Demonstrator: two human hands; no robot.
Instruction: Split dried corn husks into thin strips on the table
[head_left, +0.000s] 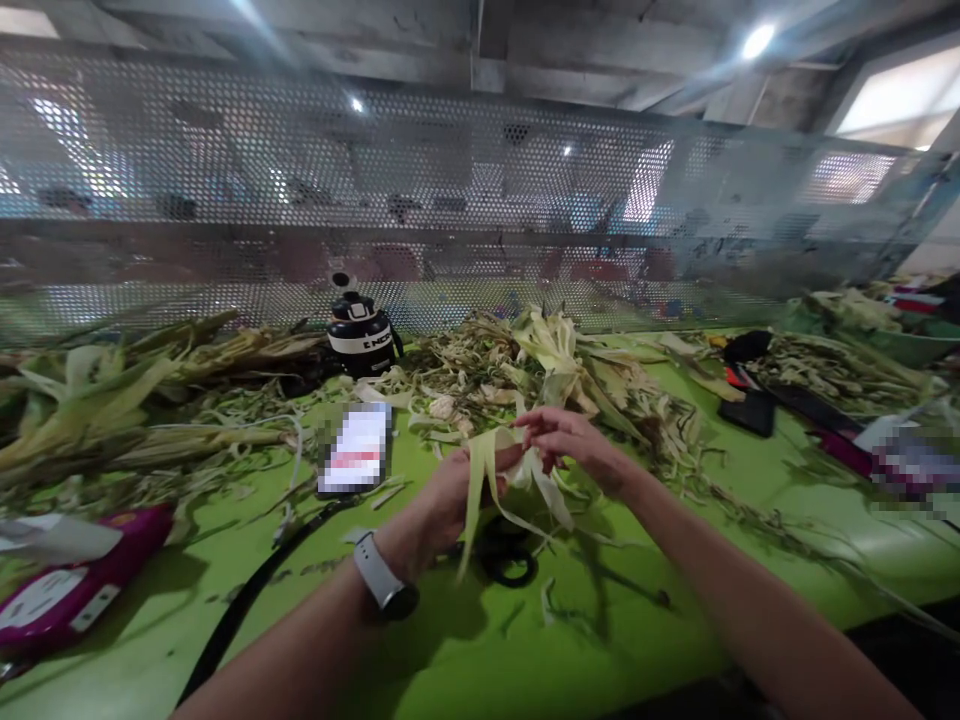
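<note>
Both my hands meet above the middle of the green table [465,660]. My left hand [454,490], with a grey watch [384,582] on its wrist, is closed round pale corn husk strips [480,480] that hang down from it. My right hand [566,440] pinches the top of the same husk strips with its fingertips. Black scissors [506,562] lie on the table just under my hands.
Heaps of corn husks [555,365] cover the far half of the table, with leafy stalks [112,400] on the left. A black bottle [361,335] and a phone [355,448] sit behind my hands. A magenta packet [71,580] lies left, dark tools [750,400] right, a perforated metal screen [450,200] behind.
</note>
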